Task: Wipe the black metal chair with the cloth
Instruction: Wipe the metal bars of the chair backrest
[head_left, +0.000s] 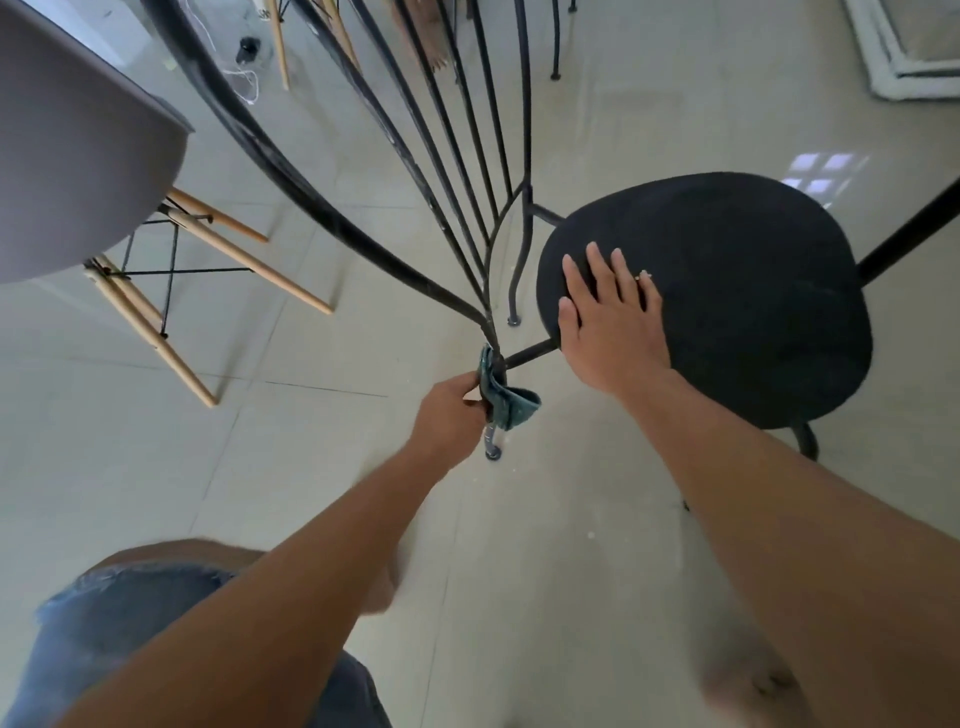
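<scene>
Now my left hand (449, 410) is clenched around the soft, limp cloth (501, 397) wrapped on the chair's (727, 291) stiff back leg at six o'clock from the seat, while my right hand (613, 322) lies flat, fingers spread, steadying the seat.

Head-worn camera looks steeply down, close over the black chair (727, 291)

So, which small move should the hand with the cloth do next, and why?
Probably slide the left hand down: its teal cloth wraps the black metal chair's rear leg just under the backrest joint, with bare leg below, while the right hand steadies the round seat.
</scene>
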